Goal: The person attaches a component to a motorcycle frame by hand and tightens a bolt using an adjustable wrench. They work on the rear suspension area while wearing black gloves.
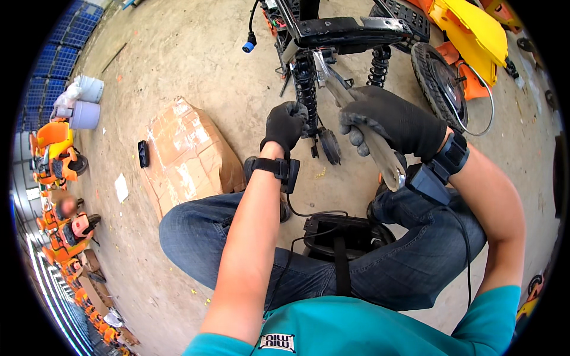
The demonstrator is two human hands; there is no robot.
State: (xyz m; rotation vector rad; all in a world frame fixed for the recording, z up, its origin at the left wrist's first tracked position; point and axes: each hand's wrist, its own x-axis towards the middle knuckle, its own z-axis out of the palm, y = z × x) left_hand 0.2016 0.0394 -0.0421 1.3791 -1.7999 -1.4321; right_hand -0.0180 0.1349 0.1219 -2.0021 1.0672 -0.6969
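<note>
My right hand (389, 121), in a black glove, is wrapped round a long, worn metal wrench (386, 160), whose upper end reaches up to the fitting beside the left shock absorber (304, 77) of a black vehicle frame (350, 28). My left hand (285, 126), also gloved, is closed just left of that shock absorber's lower part; what its fingers hold is hidden. A second coil shock absorber (378, 67) stands behind to the right. A dark part (328, 145) hangs under the left shock.
Flattened cardboard (184, 148) lies left. A wheel (427, 83) and yellow body panels (466, 32) are at upper right. Buckets (84, 114), blue crates (71, 44) and orange scooters (56, 148) line the far left. A cable (252, 18) with blue connector hangs above.
</note>
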